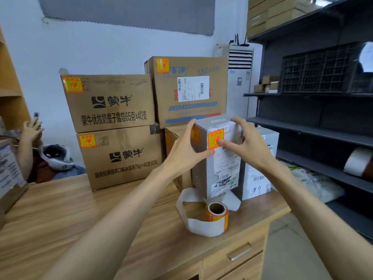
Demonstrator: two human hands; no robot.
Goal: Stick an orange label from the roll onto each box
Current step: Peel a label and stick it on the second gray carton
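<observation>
- Head view: the left hand [181, 152] grips the upper left corner of the tall grey box [201, 174]. Its fingers are curled round the far edge and its thumb is under the orange label [215, 138].
- The right hand [248, 144] holds the top of the same box, fingers hooked over the upper edge. Its thumb presses the label, which sits high on the front face, beside the corner.
- The label partly overlaps a white slip [226, 158] pasted on that face. Glue on slick paper may bond poorly, so an edge the thumb has not rubbed down could lift.
- The box stands narrow and upright on the desk [80, 209]. A hard push from the thumb, unless the left hand braces against it, could tip it backwards.
- The roll [217, 214] stands just in front of the box, and its loose paper strip [187, 209] curls up to the foot of the box. Sliding the box could drag the strip and pull the roll towards the desk edge.
- A second orange patch shows on the left face of the grey box, so a label may be wasted there.
- The three brown boxes [109, 102] behind already carry labels. The pale box [260, 174] to the right shows none on its visible faces and could be overlooked.
</observation>
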